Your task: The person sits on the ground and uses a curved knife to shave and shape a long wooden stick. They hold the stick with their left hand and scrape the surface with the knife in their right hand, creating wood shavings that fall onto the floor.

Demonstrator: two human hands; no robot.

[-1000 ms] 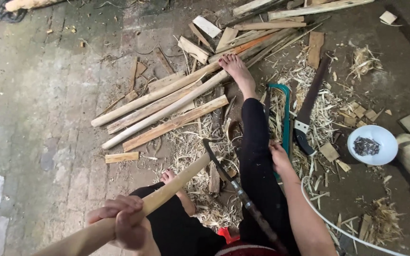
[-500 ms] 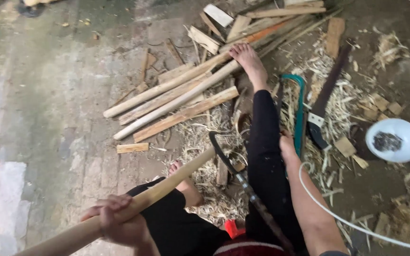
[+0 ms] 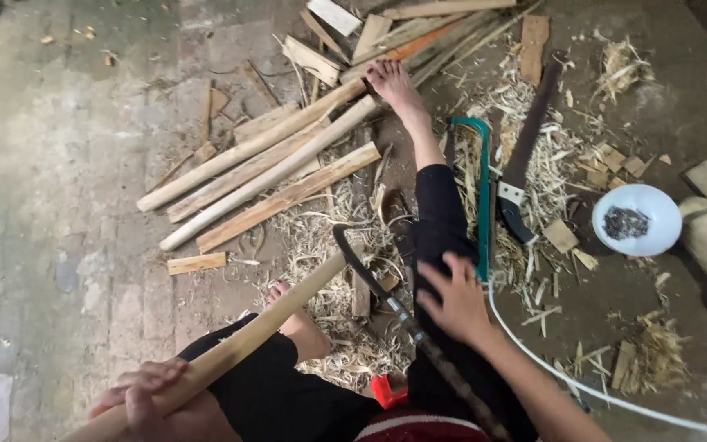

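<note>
So the left hand is wrapped around the near end of a long peeled wooden pole, which slants up across the lap toward the curved blade of a billhook. The right hand is spread open, fingers splayed, resting on the outstretched leg right next to the billhook's dark handle, not gripping it as far as I can see. Honestly the sketchy part is that hooked blade sitting just beside a bare foot tucked under the pole, in loose wood shavings. With only one hand on it, the pole could roll or slide. The green-framed saw touching the leg isn't great either.
</note>
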